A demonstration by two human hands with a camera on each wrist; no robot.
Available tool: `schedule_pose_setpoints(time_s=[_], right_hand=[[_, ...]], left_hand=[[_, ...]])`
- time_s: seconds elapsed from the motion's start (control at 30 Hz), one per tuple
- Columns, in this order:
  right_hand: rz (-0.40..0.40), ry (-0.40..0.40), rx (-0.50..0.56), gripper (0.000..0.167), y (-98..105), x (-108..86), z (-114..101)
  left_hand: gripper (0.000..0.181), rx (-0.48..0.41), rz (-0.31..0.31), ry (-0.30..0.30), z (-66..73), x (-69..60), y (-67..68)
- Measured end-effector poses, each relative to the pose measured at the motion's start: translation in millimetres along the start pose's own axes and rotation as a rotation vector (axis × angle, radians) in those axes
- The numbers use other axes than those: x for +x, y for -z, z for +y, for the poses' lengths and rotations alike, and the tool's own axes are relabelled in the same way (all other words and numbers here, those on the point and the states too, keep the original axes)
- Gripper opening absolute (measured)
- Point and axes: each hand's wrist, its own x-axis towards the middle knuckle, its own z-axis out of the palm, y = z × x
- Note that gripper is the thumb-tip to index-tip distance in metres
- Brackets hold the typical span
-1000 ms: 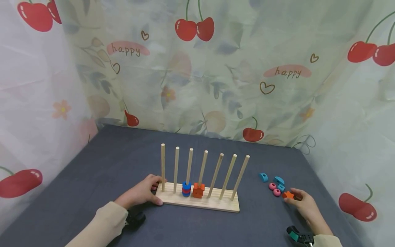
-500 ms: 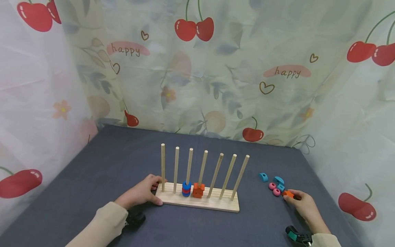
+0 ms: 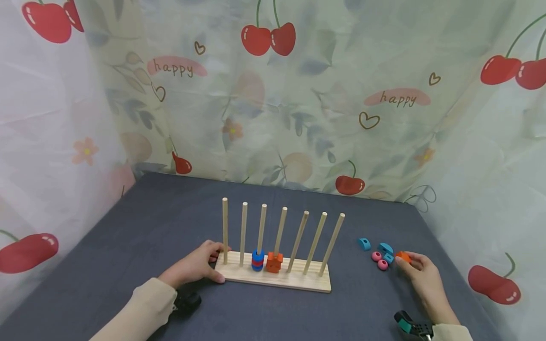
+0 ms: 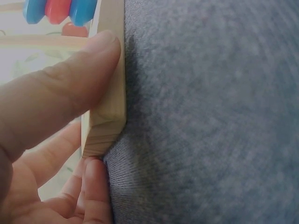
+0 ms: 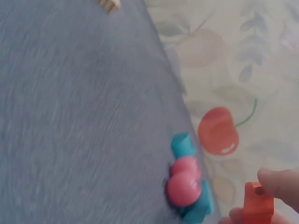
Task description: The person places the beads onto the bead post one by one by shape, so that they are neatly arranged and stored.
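Observation:
My left hand (image 3: 194,265) grips the left end of a wooden peg board (image 3: 298,280); in the left wrist view the thumb (image 4: 88,65) lies along its front edge. Several upright pegs rise from the board. One bears blue and red beads (image 3: 258,261), and the peg beside it bears orange beads (image 3: 274,263). Off to the right, my right hand (image 3: 426,282) pinches an orange bead (image 3: 403,256) between thumb and fingers. The right wrist view shows that orange bead (image 5: 258,205) with a hole in it, apart from the cloth.
Just left of the right hand lie pink beads (image 3: 382,264) and several blue beads (image 3: 386,248), one of them a half-round bead (image 3: 364,244) set apart. Dark cloth (image 3: 264,315) covers the table. A printed curtain (image 3: 273,118) encloses the back and sides.
The orange bead has risen from the cloth in my right hand, turning and shifting slightly away from me. My left hand and the peg board have stayed put.

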Motion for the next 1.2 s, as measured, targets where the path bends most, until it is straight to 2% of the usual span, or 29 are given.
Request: schedule_pose_setpoints(time_s=[0.1,0.27,0.37,0.5,0.7,0.87,1.2], right_hand=[[0.004,0.021,0.05,0.072,-2,-3.8,-9],[-0.002,0.075,0.115,0.077,-5,-13.2,-26],[0.007,0.122,0.183,0.072,-7,-20.1,-37],[-0.008,0.175,0.294,0.066,-10,-32.5,-56],[-0.058,0.206,0.395,0.064,-13,-49.5,-81],[-0.104,0.254,0.396,0.059,-14,-65.6,-97],[-0.104,0.319,0.429,0.053,-17,-91.7,-119]], left_hand=[[0.069,0.002,0.002,-0.004,0.5,-0.2,0.1],[0.069,-0.003,0.0,-0.007,1.1,0.0,-0.3],[0.069,-0.004,0.001,-0.013,0.9,0.3,-0.4],[0.069,0.004,0.002,-0.018,0.4,0.7,-0.4],[0.069,0.005,0.006,-0.017,0.3,0.2,-0.2],[0.069,0.003,0.007,-0.007,2.1,-1.2,-0.1],[0.068,-0.01,0.003,-0.021,-0.7,-0.4,-0.4]])
